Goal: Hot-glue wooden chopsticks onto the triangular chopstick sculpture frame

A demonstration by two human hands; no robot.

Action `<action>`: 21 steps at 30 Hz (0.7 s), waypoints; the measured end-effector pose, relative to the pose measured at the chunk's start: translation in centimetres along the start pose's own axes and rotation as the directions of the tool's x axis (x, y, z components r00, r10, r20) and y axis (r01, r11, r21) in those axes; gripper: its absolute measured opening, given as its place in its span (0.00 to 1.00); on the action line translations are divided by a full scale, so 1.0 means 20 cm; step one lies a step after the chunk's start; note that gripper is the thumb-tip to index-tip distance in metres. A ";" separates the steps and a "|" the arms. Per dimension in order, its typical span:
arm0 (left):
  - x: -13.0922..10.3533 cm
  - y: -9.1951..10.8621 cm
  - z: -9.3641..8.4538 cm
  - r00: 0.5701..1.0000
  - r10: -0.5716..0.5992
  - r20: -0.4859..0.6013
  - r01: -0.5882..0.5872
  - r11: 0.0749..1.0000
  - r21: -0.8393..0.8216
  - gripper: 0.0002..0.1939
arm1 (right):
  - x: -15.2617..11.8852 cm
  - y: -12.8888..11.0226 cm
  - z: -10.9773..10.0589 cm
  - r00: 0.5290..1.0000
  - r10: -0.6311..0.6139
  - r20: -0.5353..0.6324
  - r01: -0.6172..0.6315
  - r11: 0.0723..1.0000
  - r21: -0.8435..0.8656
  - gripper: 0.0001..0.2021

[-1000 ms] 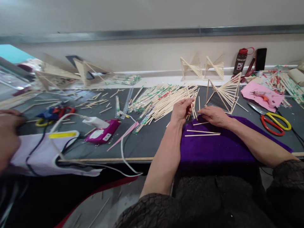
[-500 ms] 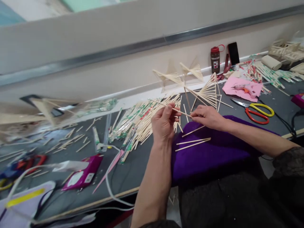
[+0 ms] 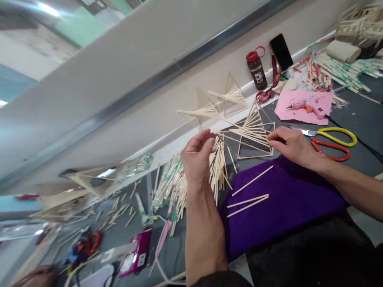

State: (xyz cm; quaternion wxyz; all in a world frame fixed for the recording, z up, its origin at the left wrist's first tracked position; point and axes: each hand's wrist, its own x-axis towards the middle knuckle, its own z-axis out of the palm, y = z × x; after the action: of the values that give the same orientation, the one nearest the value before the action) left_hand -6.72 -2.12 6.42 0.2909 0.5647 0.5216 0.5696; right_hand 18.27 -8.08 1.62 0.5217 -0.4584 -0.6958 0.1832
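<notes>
My left hand (image 3: 199, 157) is raised over the stick pile, thumb and fingers pinched at the left end of a thin bamboo chopstick (image 3: 231, 138). That chopstick slants down to the right in front of a fan-shaped stick frame (image 3: 251, 129). Close to the frame's right side, my right hand (image 3: 295, 145) is pinched at the chopstick's other end; its fingertips overlap the frame, so exact contact is hard to see. Below, several loose chopsticks (image 3: 253, 180) lie on the purple cloth (image 3: 287, 191). A pile of bare and wrapped chopsticks (image 3: 220, 167) is partly hidden by my left forearm.
Scissors (image 3: 332, 137) with red and yellow handles lie right of my right hand. Behind them a glue gun (image 3: 308, 107) rests on pink paper (image 3: 284, 105). A bottle (image 3: 256, 71) and phone (image 3: 281, 52) stand by the wall. A magenta packet (image 3: 136, 255) lies left.
My hands have moved apart, the right one going rightward to the frame's side. The chopstick now spans the gap between them. The view has tilted and turned.
</notes>
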 end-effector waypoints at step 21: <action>0.04 -0.12 -0.09 0.963 0.082 0.255 -0.182 0.900 0.397 0.25 | -0.04 0.03 0.06 0.991 0.092 0.097 -0.078 0.987 -0.137 0.08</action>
State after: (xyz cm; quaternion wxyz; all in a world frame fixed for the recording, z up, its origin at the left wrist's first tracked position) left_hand -9.17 -1.20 4.81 0.1831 0.7107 0.5536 0.3937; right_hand 17.54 -8.18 0.31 0.4450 -0.5113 -0.7123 0.1819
